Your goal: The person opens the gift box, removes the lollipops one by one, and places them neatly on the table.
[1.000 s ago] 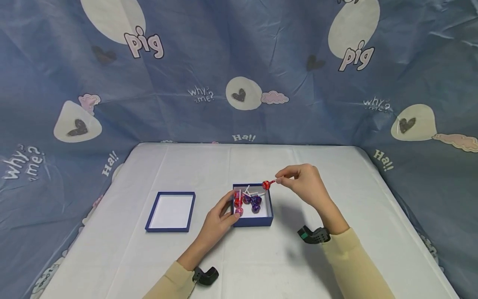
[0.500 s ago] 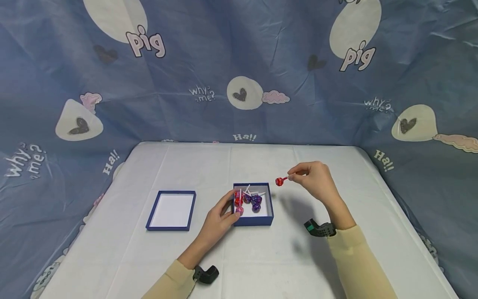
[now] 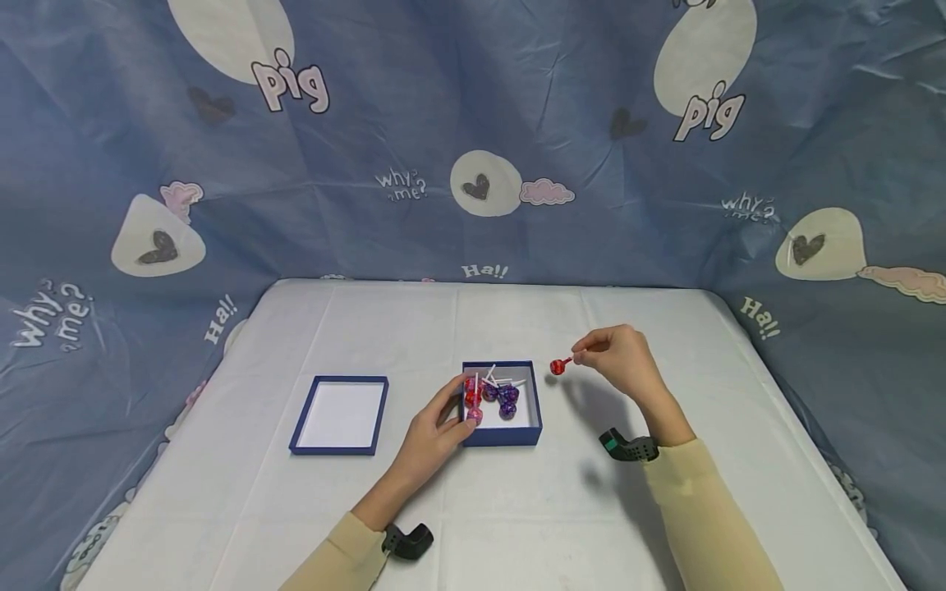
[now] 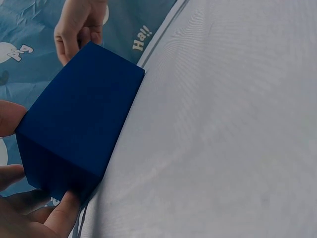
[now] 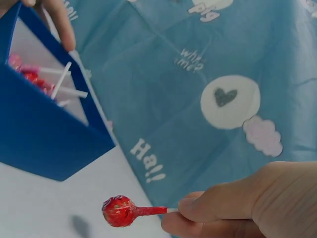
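Note:
My right hand (image 3: 619,361) pinches a lollipop (image 3: 557,367) by its white stick, just right of the box and above the table. Its round head is wrapped in shiny red, as the right wrist view shows up close. The blue box (image 3: 502,437) stands uncovered in the middle of the table. Several purple lollipops (image 3: 507,396), a few red ones and a pink lollipop (image 3: 475,414) lie inside it, white sticks pointing up and across. Along the box's left wall my left hand (image 3: 432,427) grips it, thumb near the front corner; in the left wrist view its fingers (image 4: 64,213) curl round the box end.
To the left, the blue-rimmed lid (image 3: 338,414) lies with its white inside facing up. A white cloth covers the table (image 3: 517,517). Behind it hangs a blue printed curtain (image 3: 414,238), which also runs down both sides.
My right hand has carried the red lollipop rightward from over the box's back right corner, then sunk slightly toward the table. My left hand has stayed on the box.

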`<state>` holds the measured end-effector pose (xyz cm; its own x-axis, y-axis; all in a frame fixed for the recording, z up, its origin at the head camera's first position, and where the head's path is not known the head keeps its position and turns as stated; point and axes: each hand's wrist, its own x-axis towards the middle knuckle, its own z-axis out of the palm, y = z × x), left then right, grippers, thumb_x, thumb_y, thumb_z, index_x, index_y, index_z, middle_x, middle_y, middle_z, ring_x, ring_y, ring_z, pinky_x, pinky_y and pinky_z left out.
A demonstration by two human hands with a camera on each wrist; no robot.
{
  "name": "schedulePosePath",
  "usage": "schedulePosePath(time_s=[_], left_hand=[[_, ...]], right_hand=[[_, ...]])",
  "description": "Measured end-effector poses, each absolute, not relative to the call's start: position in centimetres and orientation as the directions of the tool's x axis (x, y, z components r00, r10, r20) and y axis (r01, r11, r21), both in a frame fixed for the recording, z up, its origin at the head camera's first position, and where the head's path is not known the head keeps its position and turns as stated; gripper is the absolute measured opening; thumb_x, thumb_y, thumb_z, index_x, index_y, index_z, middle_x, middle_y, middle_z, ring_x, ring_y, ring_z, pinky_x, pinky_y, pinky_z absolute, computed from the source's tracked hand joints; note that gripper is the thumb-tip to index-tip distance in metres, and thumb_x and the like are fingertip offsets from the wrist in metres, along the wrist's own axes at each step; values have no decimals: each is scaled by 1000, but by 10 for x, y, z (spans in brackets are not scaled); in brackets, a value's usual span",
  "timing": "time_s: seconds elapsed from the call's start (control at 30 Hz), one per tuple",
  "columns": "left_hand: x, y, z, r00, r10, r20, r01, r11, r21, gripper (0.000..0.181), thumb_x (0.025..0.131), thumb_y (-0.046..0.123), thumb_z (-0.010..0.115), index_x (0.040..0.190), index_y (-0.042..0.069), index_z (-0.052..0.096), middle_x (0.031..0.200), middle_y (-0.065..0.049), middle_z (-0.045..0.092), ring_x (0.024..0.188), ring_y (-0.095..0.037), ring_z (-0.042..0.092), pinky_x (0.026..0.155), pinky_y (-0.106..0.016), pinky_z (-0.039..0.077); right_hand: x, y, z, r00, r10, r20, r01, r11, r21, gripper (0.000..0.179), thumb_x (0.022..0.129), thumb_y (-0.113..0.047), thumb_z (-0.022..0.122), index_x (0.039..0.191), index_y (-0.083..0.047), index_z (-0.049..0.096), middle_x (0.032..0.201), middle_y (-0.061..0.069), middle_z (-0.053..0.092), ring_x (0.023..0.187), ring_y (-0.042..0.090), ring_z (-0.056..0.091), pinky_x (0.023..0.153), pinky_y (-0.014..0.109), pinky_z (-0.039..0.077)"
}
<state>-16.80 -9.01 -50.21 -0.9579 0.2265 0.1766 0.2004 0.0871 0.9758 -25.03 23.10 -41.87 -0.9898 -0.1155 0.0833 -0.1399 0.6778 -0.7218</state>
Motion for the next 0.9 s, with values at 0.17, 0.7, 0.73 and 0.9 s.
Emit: schedulePosePath(time_s=[0.17, 0.7, 0.73, 0.9], left_hand=[[-168, -91, -502, -957, 238, 167, 195, 98, 976, 70, 94, 5, 69, 156, 14, 38, 161, -16, 30, 146, -36, 31, 108, -45, 41], [-167, -91, -502, -961, 233, 152, 186, 129, 974, 70, 95, 11, 70, 157, 19, 38, 161, -9, 32, 146, -32, 33, 109, -42, 41], [-167, -91, -501, -961, 233, 152, 184, 126, 975, 70, 95, 10, 70, 157, 19, 38, 161, -10, 32, 146, -32, 33, 109, -43, 41], [-163, -90, -489, -957, 250, 144, 178, 119, 977, 69, 96, 2, 66, 157, 8, 34, 161, -19, 28, 146, -39, 29, 110, -50, 39]], right_hand=[[-255, 233, -430, -993, -112, 28, -98, 684, -723, 5, 88, -18, 78, 91, -15, 81, 85, -5, 76, 90, 21, 69, 80, 44, 54], [-262, 236, -445, -985, -169, -25, -99, 685, -722, 6, 86, -12, 79, 90, -9, 81, 83, 0, 76, 86, 20, 67, 84, 45, 50], [-263, 237, -445, -984, -175, -30, -100, 688, -719, 6, 86, -12, 79, 90, -9, 81, 83, 0, 76, 87, 20, 67, 85, 45, 50], [-264, 244, -449, -979, -192, -64, -93, 705, -703, 5, 85, -13, 79, 89, -11, 81, 83, -2, 75, 90, 21, 65, 88, 46, 50]])
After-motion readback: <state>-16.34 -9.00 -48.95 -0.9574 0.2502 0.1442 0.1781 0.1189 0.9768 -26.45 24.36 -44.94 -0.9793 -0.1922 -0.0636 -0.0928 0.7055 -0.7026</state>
